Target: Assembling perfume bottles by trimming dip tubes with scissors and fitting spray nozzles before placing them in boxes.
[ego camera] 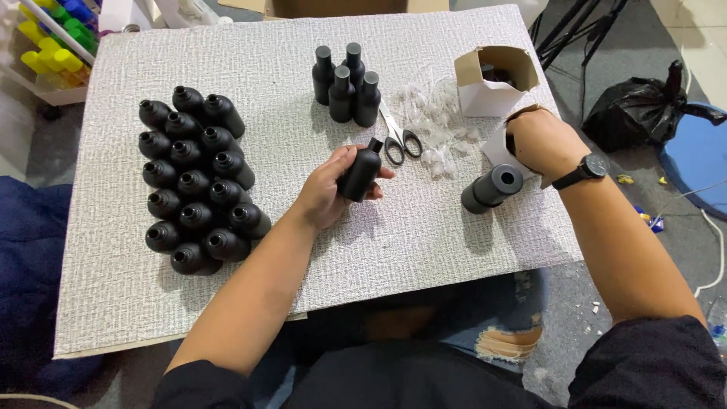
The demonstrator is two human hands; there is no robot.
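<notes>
Left hand (327,189) wrapped around a black bottle (360,173), capped, held tilted just above the board (288,68), neck pointing up and right toward the scissors (399,136). Fingers curl under the bottle body, thumb on top.

Right hand (539,140) rests at the right edge of the board, wrist wearing a black watch (591,167). Fingers are bent down and seem to press on a white card flap (496,148); whether they grip anything cannot be told from this angle. Just below and left of this hand lies a dark cylinder (492,187) on its side, open end facing the camera.

Beyond the right hand: a small white carton (492,87), top torn open, dark items inside. Left of it, a loose heap of clear plastic bits (435,113) beside the scissors, which lie open-handled between the heap and the held bottle.

Farther up the board: four capped bottles (346,79) standing upright in a tight cluster.

Left side of board: a stack of uncapped bottles (195,182) lying on their sides, packed in rows, mouths toward the left.

Board is covered in textured pale grey sheet. Off the board: black bag (636,110) on floor at right, coloured plastic pieces in a tray (49,38) at upper left.
</notes>
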